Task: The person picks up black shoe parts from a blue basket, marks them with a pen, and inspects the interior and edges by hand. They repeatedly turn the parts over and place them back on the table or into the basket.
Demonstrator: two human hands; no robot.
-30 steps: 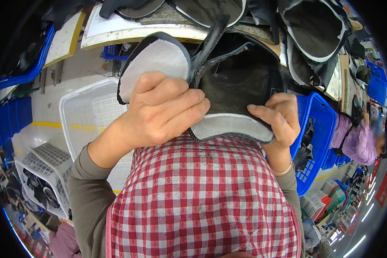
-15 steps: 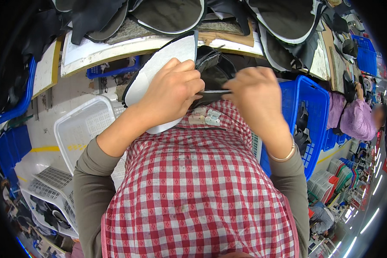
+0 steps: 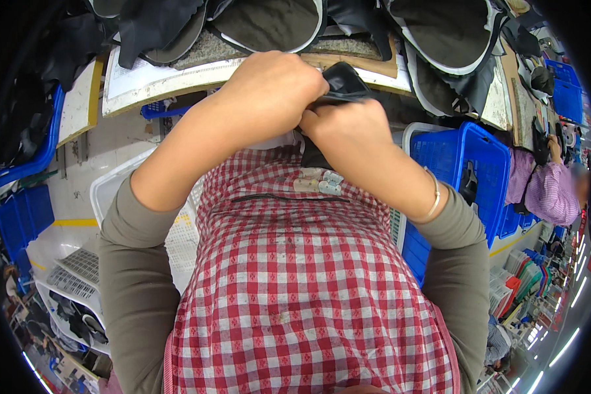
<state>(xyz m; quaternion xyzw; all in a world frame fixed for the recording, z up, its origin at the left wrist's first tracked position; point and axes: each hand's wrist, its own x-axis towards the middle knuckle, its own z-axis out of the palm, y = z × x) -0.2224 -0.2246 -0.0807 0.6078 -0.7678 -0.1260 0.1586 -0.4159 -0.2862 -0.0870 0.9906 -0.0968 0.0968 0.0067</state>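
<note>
My left hand [image 3: 272, 88] and my right hand [image 3: 349, 128] meet in front of the bench edge, fingers curled and pinching. Between them is a black leather shoe upper piece [image 3: 343, 81], its glossy folded part standing up above the fingers. A darker part [image 3: 315, 156] hangs below the hands against my checked apron [image 3: 295, 262]. The fingertips are partly hidden, and the right hand is slightly blurred.
On the bench [image 3: 138, 85] ahead lie several black pieces with white edging [image 3: 269, 23]. A blue basket [image 3: 482, 154] stands at right, a white basket [image 3: 108, 180] at left. Another person in a checked purple shirt [image 3: 551, 190] works at the far right.
My left hand has moved up and right, turning the piece so its white face no longer shows. The right hand has come in to meet it.
</note>
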